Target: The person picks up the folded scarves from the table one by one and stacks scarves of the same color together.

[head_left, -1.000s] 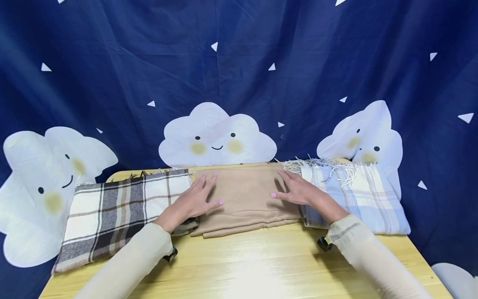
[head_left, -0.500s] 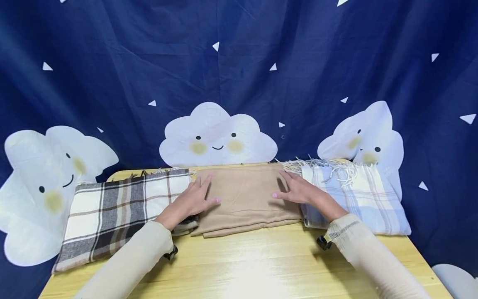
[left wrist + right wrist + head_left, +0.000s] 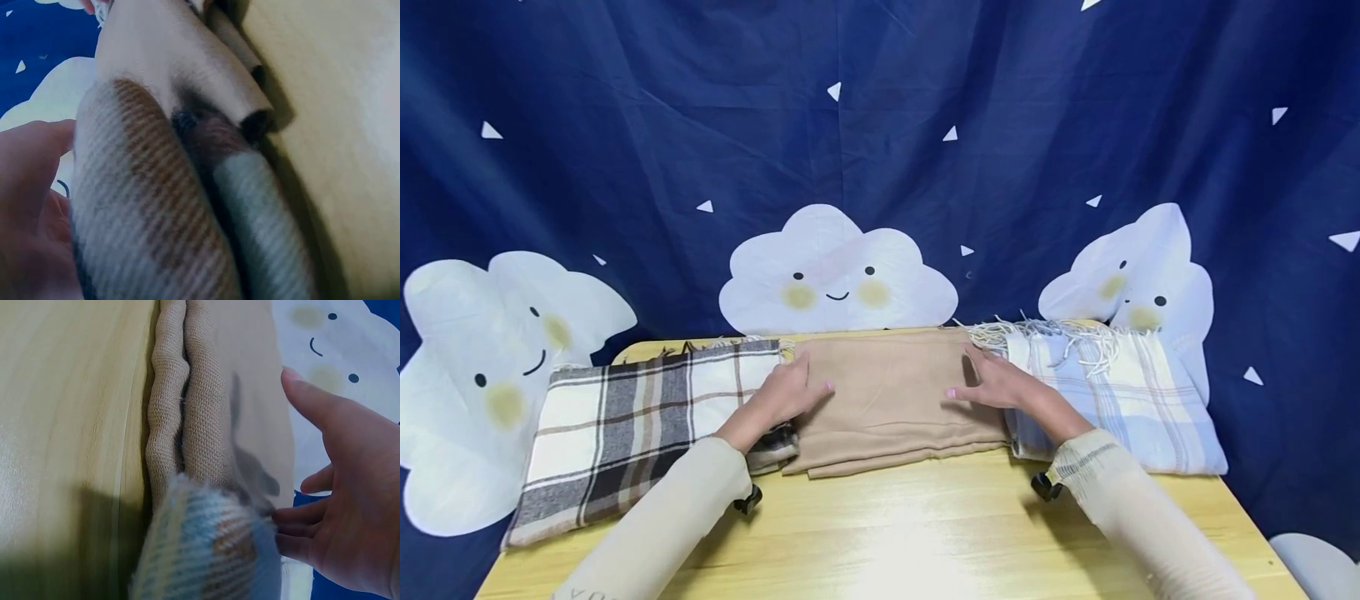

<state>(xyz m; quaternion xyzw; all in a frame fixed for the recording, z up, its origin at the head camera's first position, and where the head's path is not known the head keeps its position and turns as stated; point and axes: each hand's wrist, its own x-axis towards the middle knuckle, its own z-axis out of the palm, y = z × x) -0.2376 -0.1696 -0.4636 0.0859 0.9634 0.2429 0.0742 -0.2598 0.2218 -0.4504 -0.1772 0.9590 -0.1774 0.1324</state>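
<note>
Between my hands lies a folded tan cloth (image 3: 883, 387), its stacked folds facing the near side. My left hand (image 3: 784, 392) is at its left side, where a folded brown, black and white plaid scarf (image 3: 625, 417) meets it; the thumb stands apart from the fingers. Over the tan cloth's right end, my right hand (image 3: 1000, 382) has its thumb spread and its fingers (image 3: 300, 515) reaching down at the cloth's far right side. Beside that hand is a folded pale blue and white plaid scarf (image 3: 1127, 408) with fringe along its back edge.
All three folded cloths lie in a row along the back of a light wooden table (image 3: 887, 517). Behind it hangs a dark blue curtain (image 3: 880, 125) printed with white clouds. A small black device (image 3: 1047, 486) is under the right cuff, another (image 3: 748, 500) under the left.
My left hand's fingers have drawn in and down at the tan cloth's left edge, and its thumb has shifted slightly left. My right hand has barely moved, and the cloths lie the same.
</note>
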